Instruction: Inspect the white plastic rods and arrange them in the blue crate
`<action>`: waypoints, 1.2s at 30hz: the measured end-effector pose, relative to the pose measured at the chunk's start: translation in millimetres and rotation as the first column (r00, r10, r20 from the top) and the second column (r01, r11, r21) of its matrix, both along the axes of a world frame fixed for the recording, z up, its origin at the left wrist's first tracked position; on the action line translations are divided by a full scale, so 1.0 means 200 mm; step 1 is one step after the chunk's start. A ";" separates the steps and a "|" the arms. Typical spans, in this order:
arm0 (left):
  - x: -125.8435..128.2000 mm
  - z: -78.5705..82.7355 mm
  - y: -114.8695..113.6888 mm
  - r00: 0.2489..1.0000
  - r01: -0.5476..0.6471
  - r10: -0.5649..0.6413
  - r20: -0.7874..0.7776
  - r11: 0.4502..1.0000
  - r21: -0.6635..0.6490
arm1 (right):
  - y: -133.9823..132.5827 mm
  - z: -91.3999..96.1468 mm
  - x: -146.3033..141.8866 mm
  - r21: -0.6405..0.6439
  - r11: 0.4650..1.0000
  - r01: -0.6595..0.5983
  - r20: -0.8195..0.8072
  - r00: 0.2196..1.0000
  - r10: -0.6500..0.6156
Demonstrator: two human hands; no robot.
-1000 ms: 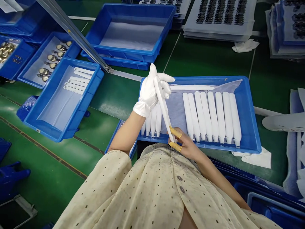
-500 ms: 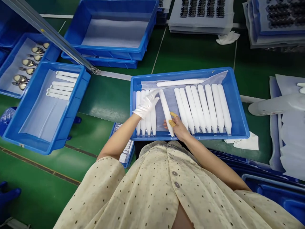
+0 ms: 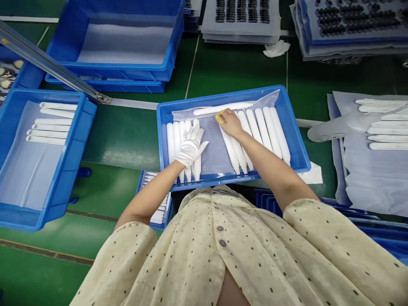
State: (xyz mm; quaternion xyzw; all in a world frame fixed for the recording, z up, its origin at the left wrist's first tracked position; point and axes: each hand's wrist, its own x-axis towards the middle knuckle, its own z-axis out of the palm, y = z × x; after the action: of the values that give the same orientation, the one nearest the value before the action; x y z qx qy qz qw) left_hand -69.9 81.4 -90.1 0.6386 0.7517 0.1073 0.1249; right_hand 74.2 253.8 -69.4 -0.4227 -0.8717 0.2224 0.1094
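A blue tray (image 3: 296, 146) in front of me holds rows of long white handle-shaped pieces on a clear liner. My left hand (image 3: 190, 146), in a white glove, lies flat with fingers spread on the left group of white pieces (image 3: 174, 138). My right hand (image 3: 230, 122), bare with yellow finger cots, reaches to the far end of the right row of white pieces (image 3: 264, 127). Its fingers curl on the top of the leftmost piece there. One white piece (image 3: 219, 108) lies crosswise at the tray's back.
A blue bin (image 3: 19, 199) at left holds several white pieces. An empty blue bin (image 3: 159, 63) stands behind, crossed by a metal rail (image 3: 54, 68). Foam sheets with dark parts (image 3: 242, 17) lie at the back. More white pieces (image 3: 382, 123) rest on sheets at right.
The white piece I held up with both hands has been laid down in the tray. My left hand dropped flat onto the left group; my right hand moved to the row's far end.
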 end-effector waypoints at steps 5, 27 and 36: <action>0.08 0.03 -0.02 0.997 -0.073 0.072 0.014 0.997 0.033 | 0.18 -0.12 -0.07 0.049 0.997 -0.061 0.080 0.995 0.057; 0.09 0.12 0.12 0.864 -0.161 0.120 0.489 0.986 0.041 | 0.22 0.16 -0.03 0.025 0.986 -0.166 -0.160 0.973 0.168; 0.47 0.39 0.22 -0.453 -0.165 -0.017 0.892 0.984 -0.065 | -0.14 0.46 0.33 -0.258 0.932 -0.255 -0.591 0.805 0.057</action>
State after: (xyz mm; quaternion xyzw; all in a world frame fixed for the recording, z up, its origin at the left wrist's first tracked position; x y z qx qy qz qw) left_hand 23.5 124.6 -13.0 0.1942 0.3249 0.6474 0.6615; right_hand 141.0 226.3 22.1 -0.2737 -0.7812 0.4880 0.2769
